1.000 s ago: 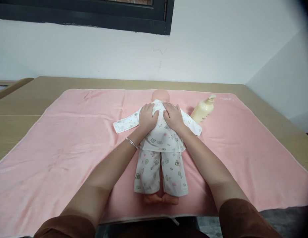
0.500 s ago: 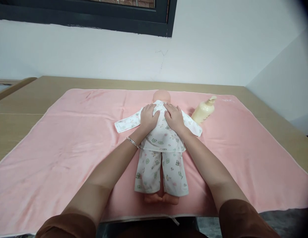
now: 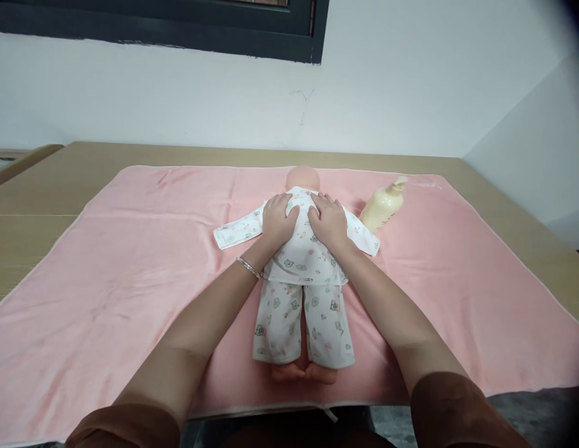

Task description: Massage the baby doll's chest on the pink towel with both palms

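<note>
A baby doll [image 3: 302,264] in white printed pyjamas lies stretched out, its bald head [image 3: 303,178] at the far end and its bare feet toward me. My left hand [image 3: 278,221] rests flat on the left side of its upper back, fingers extended toward the shoulder. On the right side, my right hand [image 3: 328,222] lies in the same way, thumb pointing inward. A strip of the printed top shows between the two thumbs. Neither hand grips anything. The doll's sleeves spread out to both sides, and its face is not visible.
Under the doll is a pink blanket [image 3: 130,274] spread over a wooden table [image 3: 46,205]. A cream pump bottle [image 3: 382,207] lies tilted beside the right sleeve. Behind the table stands a white wall [image 3: 200,106] with a dark window frame [image 3: 270,37].
Both hands stay on the doll's upper back, with the right fingers shifted very slightly. The whole view has moved a little; the doll and bottle keep their places.
</note>
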Action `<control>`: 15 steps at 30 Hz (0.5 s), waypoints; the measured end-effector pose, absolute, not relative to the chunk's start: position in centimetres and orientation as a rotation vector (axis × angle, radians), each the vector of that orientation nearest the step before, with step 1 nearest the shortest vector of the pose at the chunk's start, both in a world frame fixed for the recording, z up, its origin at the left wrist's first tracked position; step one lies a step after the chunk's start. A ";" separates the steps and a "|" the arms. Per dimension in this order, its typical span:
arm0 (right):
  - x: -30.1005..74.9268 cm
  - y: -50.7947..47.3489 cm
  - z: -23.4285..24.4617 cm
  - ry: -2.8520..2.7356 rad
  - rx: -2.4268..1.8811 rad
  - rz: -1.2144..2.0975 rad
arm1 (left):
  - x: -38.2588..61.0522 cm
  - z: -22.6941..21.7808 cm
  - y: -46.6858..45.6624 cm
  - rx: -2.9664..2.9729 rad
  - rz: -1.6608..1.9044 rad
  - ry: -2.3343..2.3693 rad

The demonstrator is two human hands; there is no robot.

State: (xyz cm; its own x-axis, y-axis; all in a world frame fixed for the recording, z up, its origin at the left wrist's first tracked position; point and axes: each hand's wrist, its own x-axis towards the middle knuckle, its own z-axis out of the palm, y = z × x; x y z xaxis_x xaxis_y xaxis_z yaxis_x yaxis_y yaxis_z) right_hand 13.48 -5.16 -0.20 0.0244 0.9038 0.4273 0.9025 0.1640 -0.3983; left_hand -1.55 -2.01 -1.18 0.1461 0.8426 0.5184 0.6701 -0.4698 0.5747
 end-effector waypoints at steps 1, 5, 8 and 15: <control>13.5 -5.1 -0.2 -1.849 -1.709 0.003 | -1.5 -1.2 -2.0 2.210 1.226 1.490; 13.7 -4.9 -0.4 -1.849 -1.694 0.016 | -1.5 -1.2 -2.3 2.179 1.241 1.520; 13.8 -4.8 -0.5 -1.856 -1.681 0.022 | -1.5 -1.2 -2.4 2.159 1.270 1.536; 13.9 -4.8 -0.6 -1.844 -1.651 0.042 | -1.4 -1.2 -2.4 2.162 1.273 1.533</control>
State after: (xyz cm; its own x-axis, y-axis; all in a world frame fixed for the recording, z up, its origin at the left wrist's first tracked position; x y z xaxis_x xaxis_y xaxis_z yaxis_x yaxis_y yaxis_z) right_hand 13.87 -4.82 -0.62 0.0082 0.8979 0.4402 0.8769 0.2051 -0.4347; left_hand -1.44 -2.37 -1.21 0.0904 0.8454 0.5264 0.6727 -0.4416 0.5937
